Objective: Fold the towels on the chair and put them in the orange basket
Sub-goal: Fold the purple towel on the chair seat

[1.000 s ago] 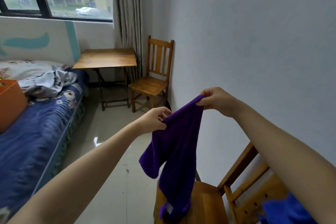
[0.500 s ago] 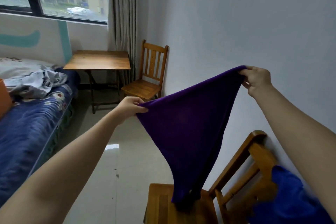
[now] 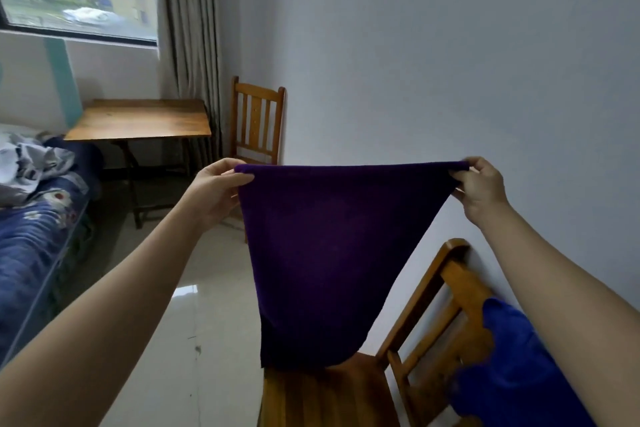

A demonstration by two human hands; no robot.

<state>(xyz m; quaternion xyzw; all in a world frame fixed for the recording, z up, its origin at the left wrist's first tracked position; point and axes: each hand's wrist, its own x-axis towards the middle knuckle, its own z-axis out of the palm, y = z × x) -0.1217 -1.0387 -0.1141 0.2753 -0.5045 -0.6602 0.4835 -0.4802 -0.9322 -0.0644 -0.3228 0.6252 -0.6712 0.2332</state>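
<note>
At far left lies the bed (image 3: 31, 253), with the desk (image 3: 138, 120) beyond it. Next, my left hand (image 3: 216, 192) pinches one top corner of the purple towel (image 3: 329, 253), my right hand (image 3: 479, 189) pinches the other, the edge stretched taut. Its bottom hangs over the chair (image 3: 332, 392); a blue towel (image 3: 512, 367) drapes the chair's back.

Purple towel (image 3: 329, 253), blue towel (image 3: 512, 367), brown wooden chair (image 3: 332, 395), floral blue bedsheet (image 3: 31, 246).

Matt, napped purple cloth towel (image 3: 329, 253); varnished, smooth wooden chair (image 3: 332, 392); glossy floor tiles (image 3: 166, 340); matt painted wall (image 3: 433, 62).
</note>
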